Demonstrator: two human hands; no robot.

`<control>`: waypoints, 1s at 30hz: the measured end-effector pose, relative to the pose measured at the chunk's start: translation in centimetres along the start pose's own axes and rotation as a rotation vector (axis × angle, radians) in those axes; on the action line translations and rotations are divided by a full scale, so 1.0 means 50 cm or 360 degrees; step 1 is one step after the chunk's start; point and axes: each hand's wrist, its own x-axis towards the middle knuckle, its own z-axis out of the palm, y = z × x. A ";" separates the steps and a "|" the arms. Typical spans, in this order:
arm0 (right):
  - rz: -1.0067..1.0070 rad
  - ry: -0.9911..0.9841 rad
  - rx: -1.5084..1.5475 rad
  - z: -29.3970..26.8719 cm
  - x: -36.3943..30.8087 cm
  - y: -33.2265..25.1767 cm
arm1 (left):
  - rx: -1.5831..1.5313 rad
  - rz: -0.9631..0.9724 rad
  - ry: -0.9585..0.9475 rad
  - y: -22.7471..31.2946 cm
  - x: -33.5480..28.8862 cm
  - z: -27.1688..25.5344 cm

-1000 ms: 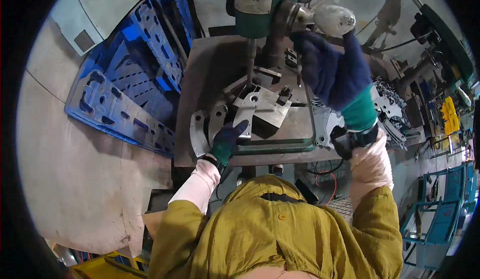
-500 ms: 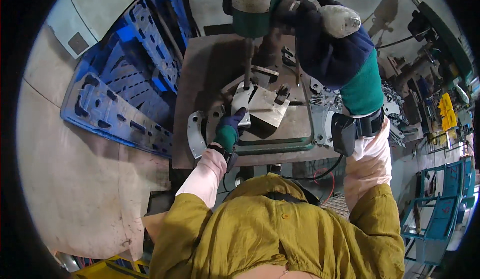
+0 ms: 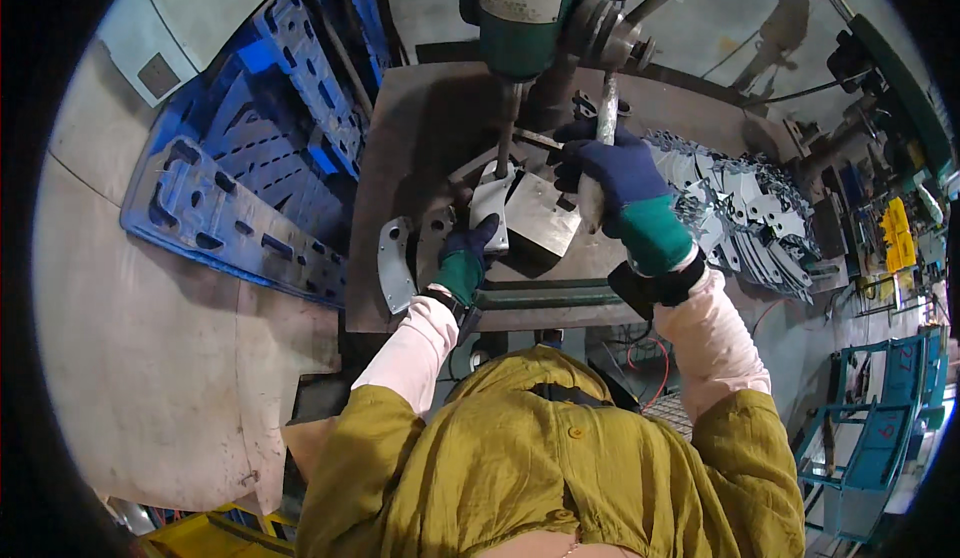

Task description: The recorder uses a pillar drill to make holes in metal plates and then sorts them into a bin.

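Note:
A green drill press (image 3: 520, 43) stands over a metal worktable, its spindle (image 3: 509, 123) coming down onto a curved grey metal plate (image 3: 489, 203). My left hand (image 3: 466, 258), in a dark blue and green glove, grips the near end of that plate, thumb on top. Right beside the plate sits a pale steel fixture block (image 3: 543, 216). In a matching glove, my right hand (image 3: 625, 173) is wrapped round the press's feed lever (image 3: 608, 108), which has a whitish covering and points down toward me. The spindle's tip meets the plate's far end; whether it has cut in, I cannot tell.
Another curved plate (image 3: 394, 263) lies at the worktable's (image 3: 420, 108) left edge. On the right is a heap of flat metal parts (image 3: 755, 223). Blue plastic pallets (image 3: 225, 220) stand to the left. Farther right are yellow bins (image 3: 897, 236) and a blue metal rack (image 3: 885, 433).
My right hand has come down and toward me from high beside the press head, swinging the feed lever downward. My left hand stays on the plate. The heap of parts is less hidden.

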 end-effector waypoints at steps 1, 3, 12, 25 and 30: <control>-0.0020 0.0069 -0.0015 0.002 0.008 0.011 | 0.0084 -0.0053 -0.0010 0.000 0.006 -0.003; -0.0052 0.0209 -0.0035 -0.003 0.022 0.031 | 0.0252 -0.0159 -0.0040 0.009 0.012 -0.008; -0.0373 0.0764 -0.0711 -0.037 0.090 0.123 | 0.1044 0.0212 0.0267 -0.029 0.061 -0.010; -0.0748 0.1093 -0.1294 -0.032 0.113 0.115 | 0.0935 0.0142 0.0230 0.007 0.015 -0.011; -0.0889 0.1102 -0.1419 -0.041 0.127 0.119 | 0.1014 0.0090 0.0290 -0.004 0.038 -0.016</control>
